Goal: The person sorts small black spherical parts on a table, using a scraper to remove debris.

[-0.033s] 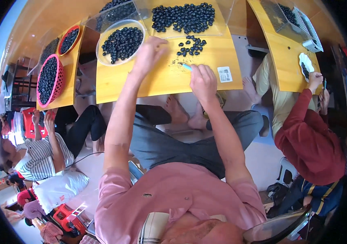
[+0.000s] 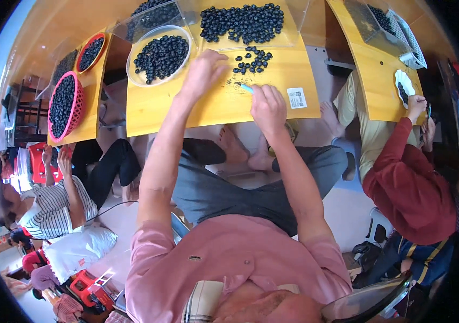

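My right hand (image 2: 269,105) is closed around a light-blue pen-like tool (image 2: 246,88), its tip pointing left over the yellow table (image 2: 170,110). Dark crumbs (image 2: 230,85) lie scattered by that tip. Just right of a round clear tray (image 2: 129,67), my left hand (image 2: 203,72) hovers above the table with fingers stretched apart and nothing visible in them. Dark round bead-like pieces (image 2: 159,56) are heaped in the tray. A small loose group of the same pieces (image 2: 253,62) lies beyond my hands, to the right of the left one.
A larger spread of dark pieces (image 2: 243,24) covers the table's far side, near clear panels. A white printed label (image 2: 296,98) lies right of my right hand. Neighbouring tables hold a pink basket (image 2: 79,105) and a white dish (image 2: 408,81); people sit at both.
My left hand has shifted slightly right, away from the round tray and toward the loose pieces. The right hand and its tool stay in place.
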Demonstrator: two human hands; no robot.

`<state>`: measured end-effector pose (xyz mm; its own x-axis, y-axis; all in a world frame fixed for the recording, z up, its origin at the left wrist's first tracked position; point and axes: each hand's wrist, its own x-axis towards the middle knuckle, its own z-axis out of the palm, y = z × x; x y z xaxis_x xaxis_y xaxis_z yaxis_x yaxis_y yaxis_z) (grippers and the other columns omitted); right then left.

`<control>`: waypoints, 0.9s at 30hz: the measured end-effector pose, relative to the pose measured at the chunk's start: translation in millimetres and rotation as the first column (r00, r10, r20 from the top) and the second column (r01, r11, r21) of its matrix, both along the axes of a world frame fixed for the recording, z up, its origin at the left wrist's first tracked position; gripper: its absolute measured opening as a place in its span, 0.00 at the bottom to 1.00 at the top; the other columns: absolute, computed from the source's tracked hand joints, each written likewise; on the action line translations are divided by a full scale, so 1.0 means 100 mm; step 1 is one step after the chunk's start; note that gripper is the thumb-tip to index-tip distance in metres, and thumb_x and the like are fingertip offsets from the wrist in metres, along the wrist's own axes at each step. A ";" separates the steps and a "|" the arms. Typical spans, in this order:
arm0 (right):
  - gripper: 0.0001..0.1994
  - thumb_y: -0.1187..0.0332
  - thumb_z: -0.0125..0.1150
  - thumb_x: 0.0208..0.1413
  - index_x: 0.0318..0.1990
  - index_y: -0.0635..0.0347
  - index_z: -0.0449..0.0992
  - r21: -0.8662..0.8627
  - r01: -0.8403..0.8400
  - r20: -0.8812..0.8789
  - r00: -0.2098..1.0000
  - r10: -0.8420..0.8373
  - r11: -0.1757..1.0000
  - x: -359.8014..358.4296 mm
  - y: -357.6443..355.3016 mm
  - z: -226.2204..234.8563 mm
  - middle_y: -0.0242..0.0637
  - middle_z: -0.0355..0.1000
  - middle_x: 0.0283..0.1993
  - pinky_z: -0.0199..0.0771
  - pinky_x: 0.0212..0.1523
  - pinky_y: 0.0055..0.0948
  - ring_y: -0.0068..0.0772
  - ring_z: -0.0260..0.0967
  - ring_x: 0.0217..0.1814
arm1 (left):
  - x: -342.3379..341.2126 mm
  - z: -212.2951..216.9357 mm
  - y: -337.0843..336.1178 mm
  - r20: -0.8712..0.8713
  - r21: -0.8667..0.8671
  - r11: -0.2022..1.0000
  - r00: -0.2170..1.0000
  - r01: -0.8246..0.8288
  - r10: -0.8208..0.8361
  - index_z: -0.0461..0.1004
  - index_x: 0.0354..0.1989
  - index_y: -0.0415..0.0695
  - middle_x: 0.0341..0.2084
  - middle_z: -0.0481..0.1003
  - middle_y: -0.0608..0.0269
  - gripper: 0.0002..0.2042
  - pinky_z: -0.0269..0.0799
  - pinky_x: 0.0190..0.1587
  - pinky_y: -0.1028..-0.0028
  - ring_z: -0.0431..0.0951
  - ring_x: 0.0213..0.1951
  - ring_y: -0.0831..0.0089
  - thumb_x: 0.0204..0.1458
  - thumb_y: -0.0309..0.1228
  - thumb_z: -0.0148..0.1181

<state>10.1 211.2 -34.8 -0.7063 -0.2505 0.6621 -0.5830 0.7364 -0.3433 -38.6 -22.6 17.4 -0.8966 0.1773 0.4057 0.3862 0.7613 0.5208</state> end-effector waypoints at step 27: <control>0.06 0.74 0.64 0.55 0.40 0.59 0.82 0.020 -0.008 -0.036 0.999 0.008 1.000 0.01 -0.01 0.03 0.37 0.69 0.31 0.75 0.41 0.41 0.42 0.73 0.37 | 0.69 -0.49 0.63 0.333 0.725 0.591 0.931 -0.354 0.150 0.83 0.51 0.37 0.37 0.80 0.65 0.15 0.78 0.44 0.78 0.78 0.35 0.81 0.55 0.19 0.72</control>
<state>11.4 210.5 -31.7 -0.6800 -0.2692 0.6820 -0.6007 0.7378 -0.3077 30.4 40.7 -32.0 -0.9334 -0.3510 0.0749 0.0443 0.0947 0.9945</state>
